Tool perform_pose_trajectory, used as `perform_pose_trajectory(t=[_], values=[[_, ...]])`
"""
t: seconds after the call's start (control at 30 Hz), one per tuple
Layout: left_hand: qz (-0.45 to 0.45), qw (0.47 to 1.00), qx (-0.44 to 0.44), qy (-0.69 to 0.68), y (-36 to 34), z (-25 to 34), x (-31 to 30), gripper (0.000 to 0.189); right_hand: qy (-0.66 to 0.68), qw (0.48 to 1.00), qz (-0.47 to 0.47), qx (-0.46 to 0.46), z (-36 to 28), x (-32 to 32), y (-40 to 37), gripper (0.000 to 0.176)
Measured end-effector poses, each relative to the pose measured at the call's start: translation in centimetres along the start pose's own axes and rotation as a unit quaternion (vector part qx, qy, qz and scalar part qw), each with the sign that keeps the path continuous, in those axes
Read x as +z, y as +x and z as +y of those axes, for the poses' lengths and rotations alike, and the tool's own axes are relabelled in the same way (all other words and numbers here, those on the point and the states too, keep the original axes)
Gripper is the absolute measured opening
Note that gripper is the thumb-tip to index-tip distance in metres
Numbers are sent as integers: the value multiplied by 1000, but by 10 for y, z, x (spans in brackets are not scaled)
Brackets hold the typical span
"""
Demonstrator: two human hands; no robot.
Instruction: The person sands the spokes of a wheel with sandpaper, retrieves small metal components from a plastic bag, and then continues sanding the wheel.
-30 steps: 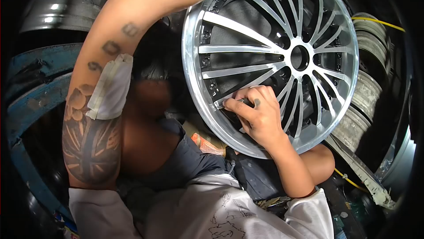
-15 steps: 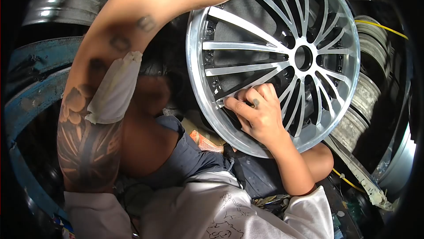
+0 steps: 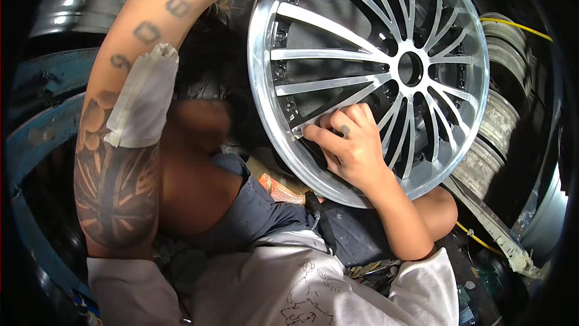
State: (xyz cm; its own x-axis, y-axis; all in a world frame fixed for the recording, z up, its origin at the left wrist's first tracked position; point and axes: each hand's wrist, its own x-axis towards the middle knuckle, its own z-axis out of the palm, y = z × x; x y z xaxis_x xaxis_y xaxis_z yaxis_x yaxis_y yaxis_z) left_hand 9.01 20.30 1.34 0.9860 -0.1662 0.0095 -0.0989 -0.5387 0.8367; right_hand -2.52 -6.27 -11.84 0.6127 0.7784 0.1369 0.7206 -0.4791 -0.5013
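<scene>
Fingers of the right hand are bent and press a small grey scrap flat against a spoke; what the scrap is made of cannot be told. That spoke belongs to a silver multi-spoke alloy wheel, which stands tilted in front of the person. The wheel's lower rim is just above the dark shorts and the right knee. Beside it on the right, more bare rims lean in a stack. A worn blue rim curves along the left. The tattooed left forearm rises past the wheel's upper left edge, and its hand is out of frame, so its fingers cannot be judged. A patch of pale tape is stuck on that forearm. A yellow cable runs over the stacked rims.
</scene>
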Motion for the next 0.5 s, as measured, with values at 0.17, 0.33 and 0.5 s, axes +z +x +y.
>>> perform_pose_trajectory(t=[0.17, 0.33, 0.5], values=[[135, 980, 93, 115, -11, -12, 30, 24, 0, 1000, 5, 3, -1, 1, 5, 35], [227, 928, 189, 229, 2, -26, 39, 25, 5, 1000, -16, 4, 3, -3, -2, 30], [121, 984, 78, 102, -4, -6, 25, 26, 7, 1000, 6, -1, 2, 1, -2, 31]])
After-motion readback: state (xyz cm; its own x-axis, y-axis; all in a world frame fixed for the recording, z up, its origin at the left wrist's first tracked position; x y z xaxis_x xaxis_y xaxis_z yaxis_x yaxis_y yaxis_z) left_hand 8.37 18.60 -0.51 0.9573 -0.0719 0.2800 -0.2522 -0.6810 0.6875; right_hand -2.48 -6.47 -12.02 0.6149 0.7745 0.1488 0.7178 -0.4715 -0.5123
